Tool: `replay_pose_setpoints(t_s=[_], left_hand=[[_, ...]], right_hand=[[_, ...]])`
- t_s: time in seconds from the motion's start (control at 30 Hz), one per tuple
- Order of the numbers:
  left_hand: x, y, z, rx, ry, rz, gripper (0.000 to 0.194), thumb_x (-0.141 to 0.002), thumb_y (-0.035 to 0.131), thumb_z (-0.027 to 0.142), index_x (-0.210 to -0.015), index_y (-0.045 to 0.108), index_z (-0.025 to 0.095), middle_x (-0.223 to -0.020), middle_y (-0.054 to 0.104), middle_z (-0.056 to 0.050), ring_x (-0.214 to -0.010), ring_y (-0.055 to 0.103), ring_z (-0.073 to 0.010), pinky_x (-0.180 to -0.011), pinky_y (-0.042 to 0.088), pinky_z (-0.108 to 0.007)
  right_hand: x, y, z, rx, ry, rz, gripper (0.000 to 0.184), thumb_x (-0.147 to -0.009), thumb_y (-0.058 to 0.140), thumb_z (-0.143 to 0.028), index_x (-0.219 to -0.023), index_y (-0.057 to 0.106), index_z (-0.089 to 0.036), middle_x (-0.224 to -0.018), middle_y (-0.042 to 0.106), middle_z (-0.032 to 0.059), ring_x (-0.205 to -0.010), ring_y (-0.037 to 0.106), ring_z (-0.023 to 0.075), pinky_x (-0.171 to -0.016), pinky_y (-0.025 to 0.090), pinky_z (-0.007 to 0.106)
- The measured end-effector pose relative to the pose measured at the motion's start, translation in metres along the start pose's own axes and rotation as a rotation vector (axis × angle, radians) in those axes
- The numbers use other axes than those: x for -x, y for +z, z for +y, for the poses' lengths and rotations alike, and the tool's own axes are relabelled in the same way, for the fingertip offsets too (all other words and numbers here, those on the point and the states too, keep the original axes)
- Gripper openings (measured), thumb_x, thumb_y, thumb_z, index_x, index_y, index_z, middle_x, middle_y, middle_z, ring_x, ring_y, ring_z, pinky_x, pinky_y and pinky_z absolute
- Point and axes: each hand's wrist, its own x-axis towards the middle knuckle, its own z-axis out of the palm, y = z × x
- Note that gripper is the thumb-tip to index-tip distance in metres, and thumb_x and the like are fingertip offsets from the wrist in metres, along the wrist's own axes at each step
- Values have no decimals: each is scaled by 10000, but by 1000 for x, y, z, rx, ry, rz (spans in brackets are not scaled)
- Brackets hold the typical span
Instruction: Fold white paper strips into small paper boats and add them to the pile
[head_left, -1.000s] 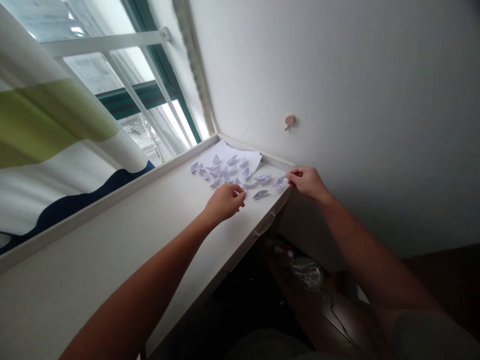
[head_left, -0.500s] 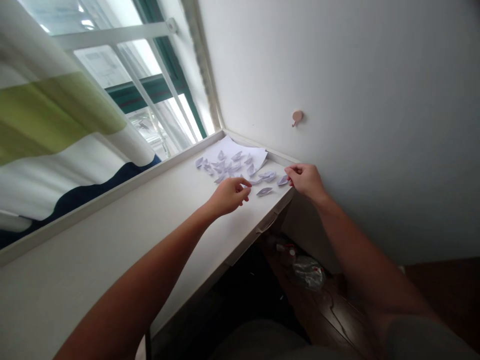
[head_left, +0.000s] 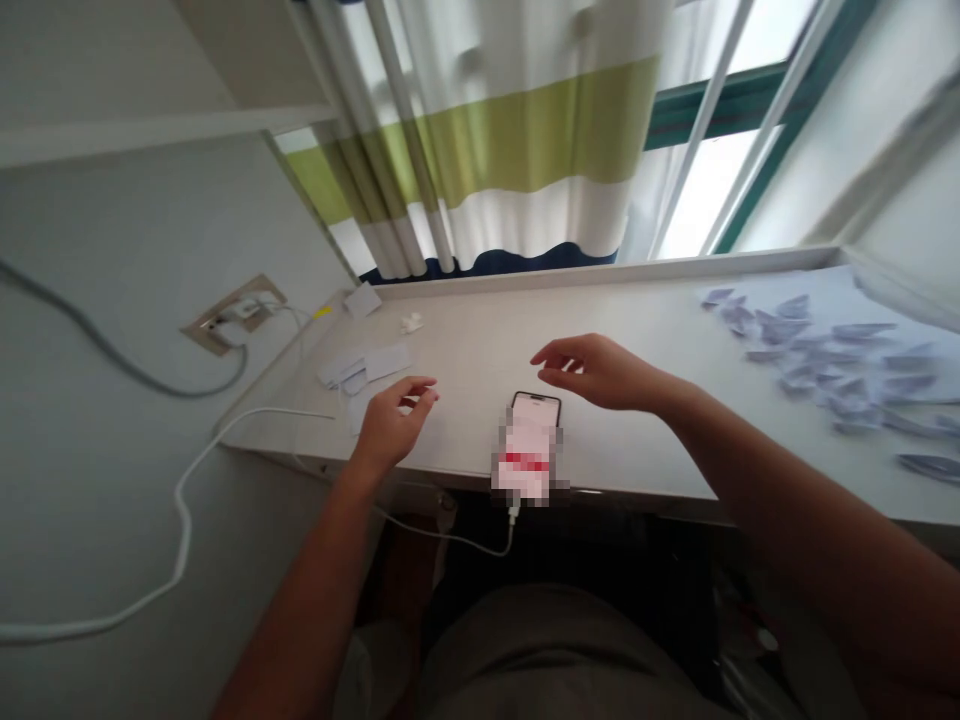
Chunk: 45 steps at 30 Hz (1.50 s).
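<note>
My left hand (head_left: 394,420) hovers over the left part of the desk with fingers bent and apart, nothing in them. Close beyond it lie white paper pieces (head_left: 386,360), one partly folded. Above the middle of the desk, my right hand (head_left: 592,372) is empty too, its fingers loosely curled and spread. Just below it a phone (head_left: 531,440) with a lit screen lies at the desk's front edge, a charging cable (head_left: 513,515) plugged into its lower end. Off to the right, several folded paper boats (head_left: 810,345) sit in a cluster, some on flat white sheets (head_left: 900,300).
The white desk (head_left: 480,330) has a raised rim along its back. A wall socket (head_left: 234,315) with plugs and a white cable (head_left: 180,520) are at the left. A small crumpled paper bit (head_left: 411,323) lies near the rim. A striped curtain (head_left: 510,140) hangs behind.
The view has swung left from the paper boats to the desk's middle and left end. Both hands have left the boats; the right hand has let go of the one it was touching.
</note>
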Motion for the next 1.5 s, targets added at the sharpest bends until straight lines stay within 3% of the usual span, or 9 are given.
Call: replay_pose_setpoints(t_s=[0.13,0.27,0.37,0.5,0.63,0.83,1.17,1.37,1.5], left_hand=[[40,-44,-99,-265,112,85,399,-978,630,472,-1258,774,228,-1436,755,-129,-1415,654,-346,-1262,463,-547],[66,-42,-151,-318,92,81,510,-1035,558,511,-1377,725,171,-1520,698,-169,-1486,605,-358,-1283,438,-607],[76,-31,-162,-289,116,138,441,-1073,533,451,-1361,734,184,-1498,716,-160,-1477,619,-341,-1283,433,-617],[78,-25,-163,-235,136,210,381,-1078,564,409,-1331,747,191,-1452,745,-154,-1443,646,-332,-1242,473,-625],[78,-26,-159,-185,122,239,324,-1053,624,365,-1298,756,198,-1410,764,-149,-1418,660,-335,-1228,484,-630],[69,-23,-149,-135,66,277,368,-998,706,323,-1347,722,208,-1377,756,-150,-1383,668,-342,-1206,523,-590],[30,-15,-124,104,36,329,531,-972,737,332,-1472,590,226,-1429,711,-160,-1357,682,-320,-1209,514,-563],[-3,15,-99,300,26,347,623,-926,785,344,-1490,535,259,-1438,695,-158,-1382,667,-320,-1216,501,-571],[-44,45,-66,645,-50,222,732,-869,867,457,-1472,517,235,-1315,738,-159,-1202,760,-289,-1113,583,-506]], right_hand=[[-78,39,-29,3,-148,-250,181,-915,765,-236,-1066,863,-213,-1026,855,70,-949,793,244,-899,610,409],[-136,84,-47,62,-171,-339,215,-938,770,-218,-1133,857,-191,-1057,854,77,-971,792,239,-960,607,429],[-160,138,-56,145,-255,-426,225,-977,735,-203,-1169,849,-179,-1138,850,95,-1040,791,249,-1021,588,430],[-169,210,-63,319,-500,-564,329,-992,784,-285,-1297,800,-166,-1397,765,160,-1278,716,305,-1134,530,453],[-169,238,-63,496,-586,-597,247,-1044,725,-297,-1231,809,-158,-1325,773,171,-1194,719,319,-1002,567,443],[-170,220,-62,520,-653,-592,222,-1093,582,-189,-1067,802,-170,-1171,805,129,-1006,722,243,-845,514,357],[-162,175,-54,487,-551,-273,176,-1086,528,-159,-1204,657,-180,-1051,781,99,-817,650,202,-688,384,314],[-159,132,-35,97,-439,47,200,-983,633,-120,-1164,697,-178,-992,787,63,-884,721,204,-843,540,355],[-140,89,-10,-262,-256,215,279,-873,797,-239,-1142,741,-192,-907,771,39,-859,741,212,-816,614,379]])
